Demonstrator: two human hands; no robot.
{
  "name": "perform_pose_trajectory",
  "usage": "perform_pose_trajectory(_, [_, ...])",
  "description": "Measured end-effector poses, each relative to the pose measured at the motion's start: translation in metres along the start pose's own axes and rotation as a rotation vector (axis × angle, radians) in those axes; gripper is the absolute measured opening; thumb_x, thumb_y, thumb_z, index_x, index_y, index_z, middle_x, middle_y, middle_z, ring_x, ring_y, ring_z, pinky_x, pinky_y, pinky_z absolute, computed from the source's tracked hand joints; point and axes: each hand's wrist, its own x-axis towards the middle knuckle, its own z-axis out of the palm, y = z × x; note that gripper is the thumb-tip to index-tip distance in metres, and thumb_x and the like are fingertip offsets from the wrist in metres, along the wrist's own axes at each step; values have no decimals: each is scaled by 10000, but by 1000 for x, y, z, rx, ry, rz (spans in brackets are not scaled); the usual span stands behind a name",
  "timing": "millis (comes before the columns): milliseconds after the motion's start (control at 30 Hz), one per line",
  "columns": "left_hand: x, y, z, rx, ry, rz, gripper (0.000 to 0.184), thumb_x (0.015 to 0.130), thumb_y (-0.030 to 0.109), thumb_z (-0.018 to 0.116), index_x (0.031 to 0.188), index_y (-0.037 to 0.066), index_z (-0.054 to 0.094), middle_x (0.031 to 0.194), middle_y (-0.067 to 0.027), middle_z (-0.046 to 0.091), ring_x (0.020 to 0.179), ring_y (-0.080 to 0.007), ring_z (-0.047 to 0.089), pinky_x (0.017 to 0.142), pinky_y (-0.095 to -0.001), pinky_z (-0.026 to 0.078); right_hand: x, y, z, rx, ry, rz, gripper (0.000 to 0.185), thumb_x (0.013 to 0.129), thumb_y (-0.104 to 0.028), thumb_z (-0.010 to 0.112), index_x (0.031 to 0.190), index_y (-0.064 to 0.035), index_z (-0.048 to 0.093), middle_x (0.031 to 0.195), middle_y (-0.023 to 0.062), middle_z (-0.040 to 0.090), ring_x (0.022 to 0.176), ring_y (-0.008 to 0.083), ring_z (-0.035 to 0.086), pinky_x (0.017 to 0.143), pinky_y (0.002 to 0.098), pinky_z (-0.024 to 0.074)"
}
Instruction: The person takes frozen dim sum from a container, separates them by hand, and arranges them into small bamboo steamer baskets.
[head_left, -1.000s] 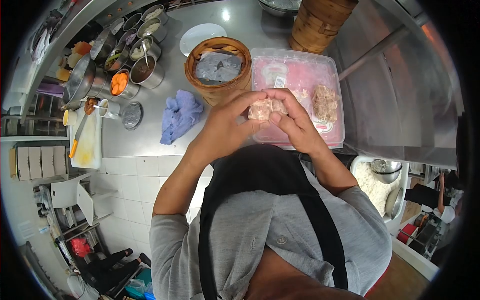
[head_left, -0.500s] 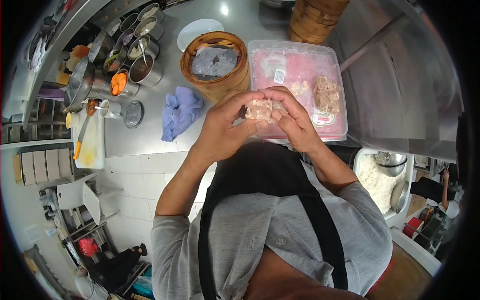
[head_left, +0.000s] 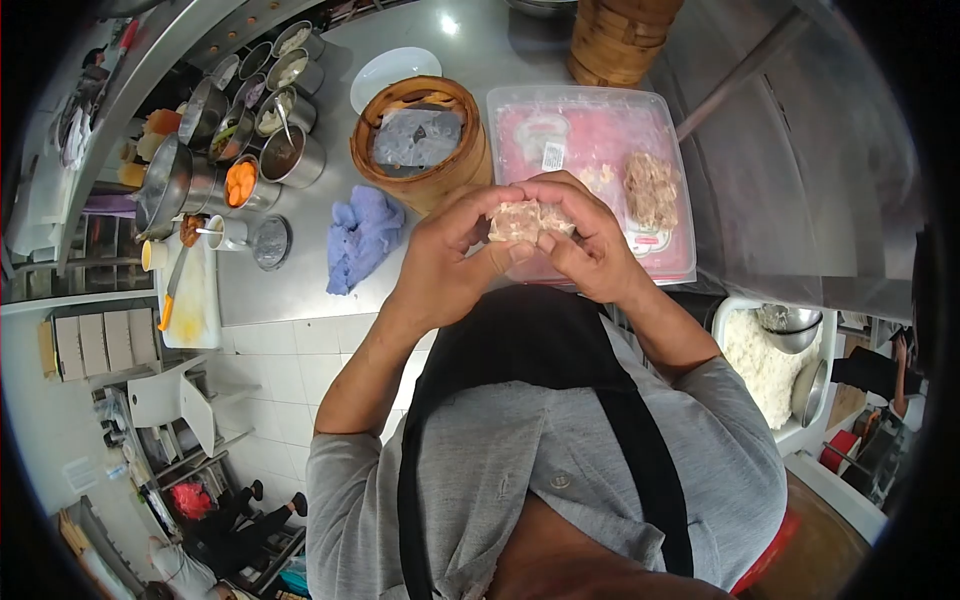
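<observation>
Between both hands is a pale pinkish, lumpy piece of food (head_left: 518, 221), held in front of the black apron. My left hand (head_left: 447, 258) grips its left end with thumb and fingers. My right hand (head_left: 592, 244) closes on its right end, thumb pressed against the near side. Beyond and under the hands lies a clear plastic lid or box (head_left: 612, 110) over something pink. A larger lump of similar food (head_left: 651, 190) rests on its right part, with small crumbs to the left of it. A round bamboo steamer (head_left: 430, 188) with a dark sheet inside stands behind my left hand.
A blue cloth (head_left: 363, 238) lies left of the hands, with a white plate (head_left: 396, 66) at the back. Several metal pots (head_left: 293, 158) stand at left, near a cutting board (head_left: 197, 290) with a knife. Stacked steamers (head_left: 620, 40) are behind; a white tub (head_left: 752, 365) is at right.
The view has shifted slightly. Both hands keep hold of the food piece, and the right thumb and fingers have moved a little on its right end.
</observation>
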Motion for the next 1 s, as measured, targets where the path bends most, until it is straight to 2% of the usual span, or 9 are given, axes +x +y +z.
perform_pose_trajectory(400, [4, 3, -2, -152, -43, -80, 408, 877, 6, 673, 1263, -13, 543, 1180, -67, 572, 1072, -138, 575, 913, -298, 482, 5, 4, -4, 4, -2, -4, 421, 804, -48, 562, 1218, 23, 563, 1097, 156, 590, 1024, 281, 579, 930, 359, 435])
perform_pose_trajectory(700, [0, 3, -4, -193, -35, -93, 442, 871, -5, 682, 1284, -32, 527, 1124, -104, 631, 1009, -148, 612, 854, -269, 524, 5, -2, -1, 11, 2, 25, 413, 773, -27, 550, 1183, 13, 586, 1059, 147, 595, 993, 274, 583, 904, 355, 442])
perform_pose_trajectory(800, [-2, 4, -7, -195, -57, -154, 415, 890, 31, 674, 1279, -3, 534, 1174, -75, 609, 1051, -126, 585, 916, -290, 478, 5, -3, 0, 19, 6, 36, 408, 771, -21, 545, 1174, 13, 592, 1051, 145, 598, 990, 269, 586, 901, 352, 443])
perform_pose_trajectory(900, [-3, 8, -4, -179, -25, -161, 409, 885, 36, 680, 1269, 0, 544, 1155, -66, 611, 1035, -121, 588, 894, -288, 488, 5, -5, 4, 23, 34, 37, 403, 769, -11, 538, 1166, 15, 597, 1045, 143, 601, 986, 262, 591, 898, 344, 444])
perform_pose_trajectory(1000, [-5, 7, -2, -48, -3, -90, 444, 877, 29, 693, 1285, -25, 524, 1150, -98, 623, 1034, -143, 602, 889, -280, 509, 5, -5, 5, 20, 42, 26, 397, 765, 1, 532, 1156, 18, 602, 1039, 140, 605, 981, 254, 597, 896, 335, 446])
